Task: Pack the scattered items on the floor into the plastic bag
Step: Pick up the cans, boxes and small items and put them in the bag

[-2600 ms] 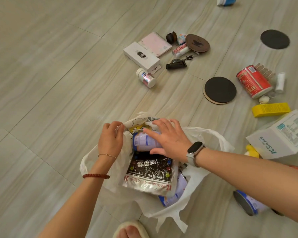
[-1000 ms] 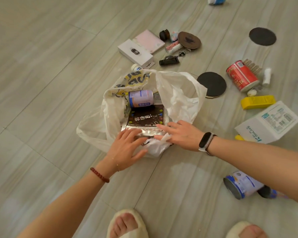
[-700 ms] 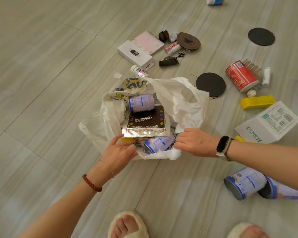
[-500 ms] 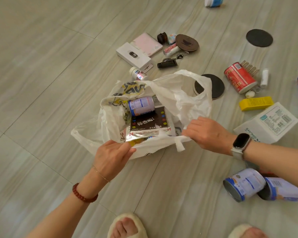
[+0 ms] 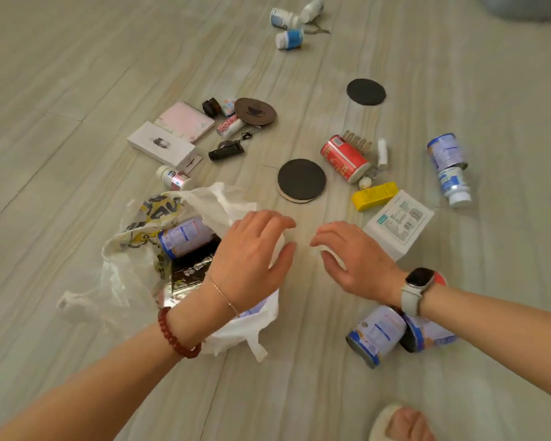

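Progress: early | plastic bag (image 5: 134, 268) lay open at 9 o'clock, holding a can (image 5: 185, 237) and foil packet (image 5: 188, 272) | your left hand (image 5: 252, 259) and right hand (image 5: 353, 262) hovered, fingers spread, empty | boxes, cans, bottles, coasters from 11 to 4 o'clock remained unpacked.

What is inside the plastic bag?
In the plastic bag: a blue-labelled can lying over a dark foil packet. The left hand covers the rest.

Both bare forearms reach forward and inward from the lower corners, the left hand (image 5: 252, 259) palm-down with fingers spread and lightly curled, empty, and the right hand (image 5: 353, 262) likewise empty, fingers loosely bent toward the left, the two hands near but apart.
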A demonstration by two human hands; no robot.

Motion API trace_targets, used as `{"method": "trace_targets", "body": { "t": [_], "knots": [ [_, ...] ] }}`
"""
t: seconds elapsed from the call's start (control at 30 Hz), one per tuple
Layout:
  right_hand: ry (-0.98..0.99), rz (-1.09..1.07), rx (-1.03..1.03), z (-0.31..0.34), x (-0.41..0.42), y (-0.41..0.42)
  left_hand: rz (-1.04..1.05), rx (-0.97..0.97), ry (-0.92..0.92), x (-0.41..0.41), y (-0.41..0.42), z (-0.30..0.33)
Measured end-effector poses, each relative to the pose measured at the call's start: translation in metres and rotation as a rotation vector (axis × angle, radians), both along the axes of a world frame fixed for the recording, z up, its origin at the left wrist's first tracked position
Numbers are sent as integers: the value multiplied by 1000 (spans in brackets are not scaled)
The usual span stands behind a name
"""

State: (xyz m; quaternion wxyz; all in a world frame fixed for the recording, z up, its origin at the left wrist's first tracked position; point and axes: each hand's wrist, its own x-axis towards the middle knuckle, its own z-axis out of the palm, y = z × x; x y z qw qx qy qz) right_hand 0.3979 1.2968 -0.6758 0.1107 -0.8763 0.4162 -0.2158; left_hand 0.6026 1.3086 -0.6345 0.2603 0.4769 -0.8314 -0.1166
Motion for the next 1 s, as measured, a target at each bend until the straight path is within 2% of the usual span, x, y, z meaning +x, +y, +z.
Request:
{"method": "trace_targets", "body": {
  "t": [0.13,0.2,0.27,0.33,0.47,0.63,0.73,0.83,0.9,1.0],
  "knots": [
    [45,-382,210,-9,-67,16,-230,81,-118,-83,9,-9],
    [148,-489,369,-15,-98,36,-260,344,-203,-120,29,-27],
    [293,-394,465,-22,-121,58,-219,677,-338,-148,49,-55],
    [444,-269,528,-30,-138,81,-167,805,-393,-165,64,-81],
    [729,-111,407,-57,-153,106,-116,884,-399,-172,75,-118],
    [826,-99,251,-72,-148,99,-128,910,-365,-161,74,-125],
    [683,-186,362,-64,-145,100,-153,900,-329,-142,69,-104],
    [301,-321,595,-43,-124,100,-196,897,-184,-111,60,-67],
    [92,-353,663,-24,-95,98,-217,810,-58,-87,51,-45],
    [-54,-272,654,2,-51,84,-162,647,70,-45,35,-24]
  ]
}}
